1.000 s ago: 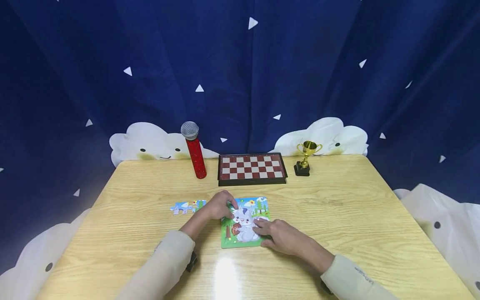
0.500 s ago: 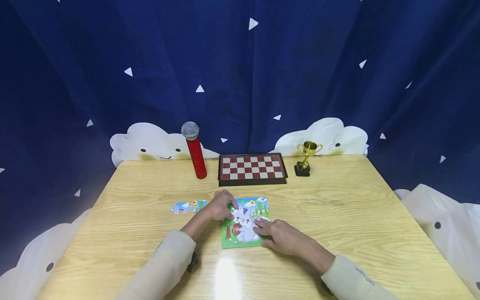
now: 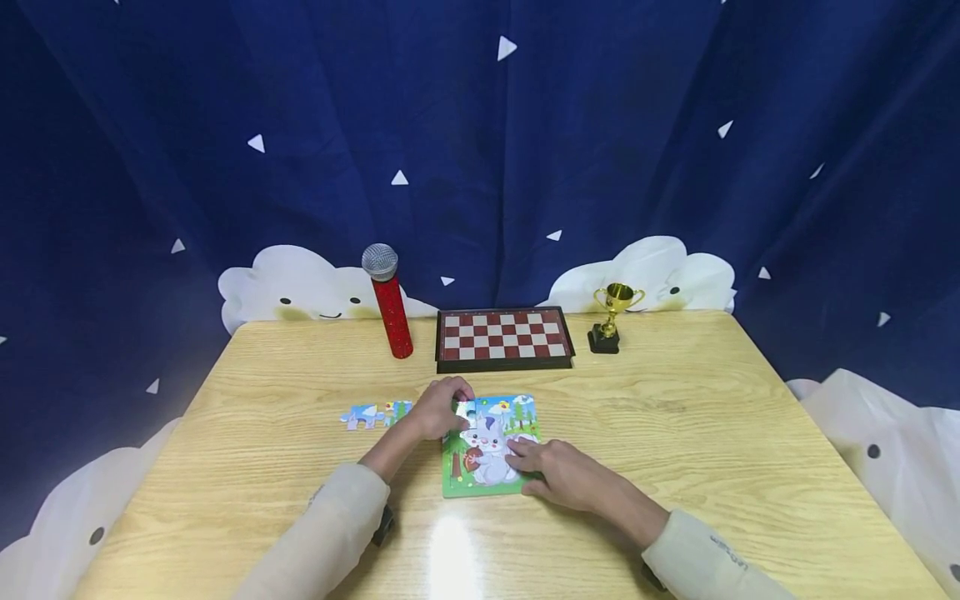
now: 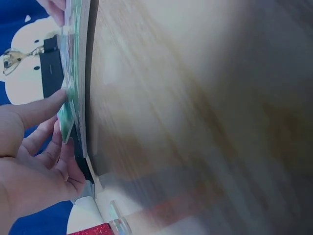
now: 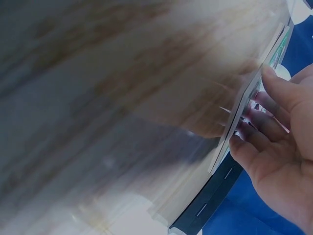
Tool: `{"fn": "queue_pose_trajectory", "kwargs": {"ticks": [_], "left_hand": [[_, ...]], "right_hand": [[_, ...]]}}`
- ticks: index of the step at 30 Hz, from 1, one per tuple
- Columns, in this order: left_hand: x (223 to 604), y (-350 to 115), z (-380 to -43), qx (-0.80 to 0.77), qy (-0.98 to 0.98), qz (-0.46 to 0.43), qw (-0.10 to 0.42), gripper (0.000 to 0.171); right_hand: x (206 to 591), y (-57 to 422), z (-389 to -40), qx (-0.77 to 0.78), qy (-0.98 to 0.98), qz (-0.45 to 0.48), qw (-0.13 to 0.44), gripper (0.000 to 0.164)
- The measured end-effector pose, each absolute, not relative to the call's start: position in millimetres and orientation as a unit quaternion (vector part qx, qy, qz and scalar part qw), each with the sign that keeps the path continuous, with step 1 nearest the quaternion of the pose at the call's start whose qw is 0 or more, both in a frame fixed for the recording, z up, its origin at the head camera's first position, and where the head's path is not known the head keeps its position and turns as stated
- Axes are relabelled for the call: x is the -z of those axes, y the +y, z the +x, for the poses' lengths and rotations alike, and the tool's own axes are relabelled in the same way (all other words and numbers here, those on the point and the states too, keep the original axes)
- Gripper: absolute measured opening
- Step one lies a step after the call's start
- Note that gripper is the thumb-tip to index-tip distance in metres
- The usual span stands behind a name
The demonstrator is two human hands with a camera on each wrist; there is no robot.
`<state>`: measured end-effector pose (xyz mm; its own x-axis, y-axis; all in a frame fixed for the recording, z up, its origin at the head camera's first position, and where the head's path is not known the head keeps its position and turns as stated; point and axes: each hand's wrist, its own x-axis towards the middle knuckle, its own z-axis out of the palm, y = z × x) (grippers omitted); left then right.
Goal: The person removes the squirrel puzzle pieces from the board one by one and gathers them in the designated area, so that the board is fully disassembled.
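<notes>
A jigsaw puzzle (image 3: 491,475) showing a grey animal on a green and blue scene lies flat in its tray on the table. At its upper left corner my left hand (image 3: 441,408) pinches a puzzle piece (image 4: 67,117) between thumb and fingers. The piece tilts up from the puzzle, and its surface catches the light in the head view. My right hand (image 3: 558,473) rests on the puzzle's right side, fingers spread loosely over the picture and thumb near the front right edge. Left of the puzzle lie several loose puzzle pieces (image 3: 365,415), partly hidden by the left hand.
Behind the puzzle stands a red and white chessboard (image 3: 504,335) in a black frame. A red microphone (image 3: 393,317) stands upright to its left, and a small gold trophy (image 3: 612,317) to its right. The wooden table (image 3: 697,417) ends at a blue curtain.
The left hand has lifted slightly at the puzzle's corner, and the pinched piece has tipped up into view. My right hand stays in place.
</notes>
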<state>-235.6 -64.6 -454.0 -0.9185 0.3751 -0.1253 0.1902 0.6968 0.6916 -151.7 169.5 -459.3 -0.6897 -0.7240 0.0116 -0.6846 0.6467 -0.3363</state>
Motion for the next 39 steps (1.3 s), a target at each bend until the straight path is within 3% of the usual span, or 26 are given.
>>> {"fn": "queue_pose_trajectory", "kwargs": {"ticks": [6,24,39], "left_hand": [[452.3,-68.8,-238.2,-0.376,0.907,0.159,0.100,0.008],[427.4,-96.6,-239.7,-0.413,0.893,0.150,0.098,0.008],[419.4,-171.1,-240.9,-0.378,0.910,0.146,0.089,0.009]], "right_hand": [[459.2,169.2,-151.8,0.156,0.906,-0.389,0.062,0.047],[457.6,168.9,-151.5,0.143,0.908,-0.388,0.067,0.047],[458.7,169.7,-151.2,0.141,0.909,-0.386,0.065,0.048]]}}
